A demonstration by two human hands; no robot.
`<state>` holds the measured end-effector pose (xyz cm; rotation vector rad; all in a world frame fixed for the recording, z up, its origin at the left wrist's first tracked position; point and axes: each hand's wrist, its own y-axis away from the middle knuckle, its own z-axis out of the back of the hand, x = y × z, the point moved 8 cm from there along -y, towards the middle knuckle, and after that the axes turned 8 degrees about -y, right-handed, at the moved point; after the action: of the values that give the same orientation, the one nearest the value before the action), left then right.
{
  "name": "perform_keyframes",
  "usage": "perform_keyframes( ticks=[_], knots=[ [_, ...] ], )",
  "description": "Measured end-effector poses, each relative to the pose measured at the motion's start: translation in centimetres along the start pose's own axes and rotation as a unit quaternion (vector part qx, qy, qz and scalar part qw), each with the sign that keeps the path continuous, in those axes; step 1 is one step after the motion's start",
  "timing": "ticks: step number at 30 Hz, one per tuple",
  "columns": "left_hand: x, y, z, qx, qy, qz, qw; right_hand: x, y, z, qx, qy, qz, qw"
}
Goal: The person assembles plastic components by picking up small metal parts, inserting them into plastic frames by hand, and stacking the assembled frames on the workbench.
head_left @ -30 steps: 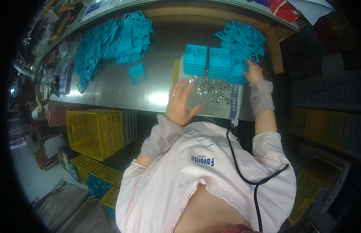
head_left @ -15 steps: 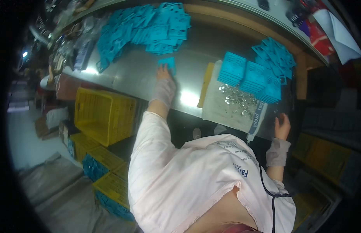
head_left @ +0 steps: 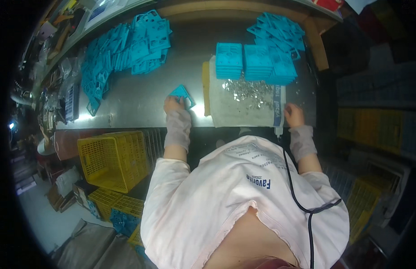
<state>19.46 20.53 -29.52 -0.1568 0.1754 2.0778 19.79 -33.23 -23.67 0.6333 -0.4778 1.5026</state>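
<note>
My left hand (head_left: 173,106) is closed on the near side of a flat teal plastic plate (head_left: 183,93) with cut-outs, turned cornerwise on the metal tabletop. At the right edge of a whitish sack (head_left: 234,114), my right hand (head_left: 294,115) has its fingers curled together; whatever they hold, if anything, is too small to make out. Small shiny metal pieces (head_left: 248,89) are scattered over the sack. Behind them rise neat stacks of teal plates (head_left: 229,58). A looser pile of the same plates (head_left: 277,31) lies beyond.
A big heap of teal plates (head_left: 147,42) covers the table's far left. A yellow strip (head_left: 206,89) borders the sack's left side. Below the table's left front edge sits a yellow plastic crate (head_left: 111,161). Clear plastic bags (head_left: 66,71) crowd the left end.
My left hand has drawn a teal plate nearer the table's front edge. My right hand has come up beside the sack, its fingers now curled. The whole view has shifted and turned.
</note>
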Motion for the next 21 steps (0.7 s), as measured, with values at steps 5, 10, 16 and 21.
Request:
perform_keyframes(
  ticks=[5, 10, 16, 21],
  knots=[
    [-2.0, 5.8, -1.1, -0.096, 0.176, -0.115, 0.973, -2.8, -0.2, -5.6, -0.001, -0.035, -0.008, 0.999],
    [-7.9, 8.9, 0.1, -0.073, 0.180, -0.227, 0.954, -0.9, -0.3, -7.3, -0.083, 0.006, 0.052, 0.995],
    [-12.7, 8.6, 0.3, -0.064, 0.159, -0.276, 0.946, -2.3, -1.3, -7.1, -0.101, -0.030, 0.037, 0.994],
    [-13.8, 7.7, -0.8, -0.014, 0.138, -0.245, 0.960, -5.3, -0.8, -7.5, -0.130, -0.205, -0.053, 0.969]
  ],
)
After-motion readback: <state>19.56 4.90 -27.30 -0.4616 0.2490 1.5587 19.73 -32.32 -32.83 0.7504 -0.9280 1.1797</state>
